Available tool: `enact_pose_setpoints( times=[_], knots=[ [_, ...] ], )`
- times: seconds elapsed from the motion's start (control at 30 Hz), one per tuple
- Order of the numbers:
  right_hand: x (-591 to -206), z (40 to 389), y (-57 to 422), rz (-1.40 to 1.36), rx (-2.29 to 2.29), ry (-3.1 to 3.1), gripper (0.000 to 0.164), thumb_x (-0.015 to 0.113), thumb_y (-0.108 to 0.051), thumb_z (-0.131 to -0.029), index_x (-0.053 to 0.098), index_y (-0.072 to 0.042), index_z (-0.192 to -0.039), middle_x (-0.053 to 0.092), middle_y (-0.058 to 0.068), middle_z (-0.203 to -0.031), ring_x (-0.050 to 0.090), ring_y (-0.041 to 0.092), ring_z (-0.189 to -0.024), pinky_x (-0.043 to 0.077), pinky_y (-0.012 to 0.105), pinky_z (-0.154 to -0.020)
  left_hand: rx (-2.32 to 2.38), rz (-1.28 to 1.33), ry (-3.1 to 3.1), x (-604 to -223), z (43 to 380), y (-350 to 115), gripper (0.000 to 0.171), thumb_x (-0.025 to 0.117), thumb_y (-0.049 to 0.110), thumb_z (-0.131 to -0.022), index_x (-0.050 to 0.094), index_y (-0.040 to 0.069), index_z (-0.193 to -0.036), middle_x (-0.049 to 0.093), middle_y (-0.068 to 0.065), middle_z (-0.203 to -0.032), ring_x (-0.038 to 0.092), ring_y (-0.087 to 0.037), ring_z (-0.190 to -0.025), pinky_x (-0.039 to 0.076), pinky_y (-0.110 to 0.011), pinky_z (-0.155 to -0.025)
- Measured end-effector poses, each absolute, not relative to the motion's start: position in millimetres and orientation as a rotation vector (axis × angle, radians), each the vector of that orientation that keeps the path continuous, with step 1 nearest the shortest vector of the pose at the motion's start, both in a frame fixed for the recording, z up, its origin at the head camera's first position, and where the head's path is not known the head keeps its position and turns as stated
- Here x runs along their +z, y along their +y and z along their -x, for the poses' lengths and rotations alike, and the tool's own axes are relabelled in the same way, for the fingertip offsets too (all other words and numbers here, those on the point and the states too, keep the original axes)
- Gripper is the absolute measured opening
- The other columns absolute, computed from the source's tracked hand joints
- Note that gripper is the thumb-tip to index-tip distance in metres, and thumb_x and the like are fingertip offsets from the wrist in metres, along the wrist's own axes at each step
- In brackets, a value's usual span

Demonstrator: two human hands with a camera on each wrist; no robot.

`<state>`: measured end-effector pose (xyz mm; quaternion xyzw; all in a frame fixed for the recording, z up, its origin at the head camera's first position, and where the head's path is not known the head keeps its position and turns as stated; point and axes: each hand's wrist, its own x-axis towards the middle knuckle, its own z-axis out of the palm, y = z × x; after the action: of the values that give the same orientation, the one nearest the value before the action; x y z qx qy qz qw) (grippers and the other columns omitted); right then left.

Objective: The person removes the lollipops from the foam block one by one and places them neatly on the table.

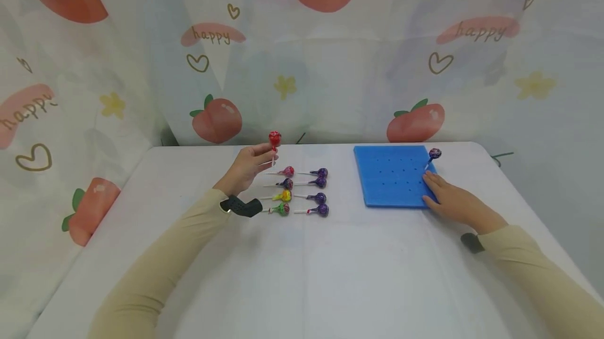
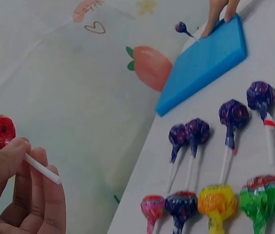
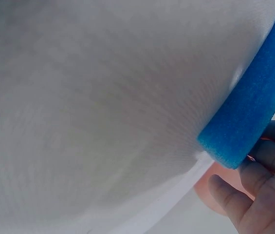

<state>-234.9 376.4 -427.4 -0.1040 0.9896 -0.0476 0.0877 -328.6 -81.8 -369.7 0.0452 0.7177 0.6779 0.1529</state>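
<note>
My left hand (image 1: pixel 245 170) holds a red-wrapped lollipop (image 1: pixel 274 138) upright above the table, pinching it just below the candy. In the left wrist view its white stick (image 2: pixel 44 169) slants across the fingers. My right hand (image 1: pixel 455 203) rests against the right edge of a blue foam board (image 1: pixel 391 197) dotted with small holes, fingers fairly straight. A purple lollipop (image 1: pixel 434 154) leans at the board's far right, its stick close to my right fingertips. Between my hands lie two columns of lollipops, including a pink one (image 1: pixel 288 171), a yellow one (image 1: pixel 286 196) and a green one (image 1: pixel 283 208).
Several purple lollipops (image 1: pixel 321 197) form the right column, sticks pointing left. A white cloth covers the table (image 1: pixel 330 276). Behind it hangs a fruit-printed curtain (image 1: pixel 330 77).
</note>
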Motion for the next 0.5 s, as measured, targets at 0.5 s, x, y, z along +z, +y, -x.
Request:
enact_pose_setpoints(
  times=[0.5],
  knots=[
    [-427.8,237.1,375.7,0.294,-0.147,2.929,0.073,0.049,-0.035,-0.094,0.021,0.012,-0.143,0.020,0.034,-0.148,0.021,0.050,-0.135,0.025,0.062,-0.105,1.724,-0.039,2.297,-394.0,343.7,-133.2,0.040,0.057,0.017,-0.094,0.052,0.002,-0.131,0.054,-0.023,-0.131,0.052,-0.034,-0.120,0.042,-0.038,-0.105]
  ],
)
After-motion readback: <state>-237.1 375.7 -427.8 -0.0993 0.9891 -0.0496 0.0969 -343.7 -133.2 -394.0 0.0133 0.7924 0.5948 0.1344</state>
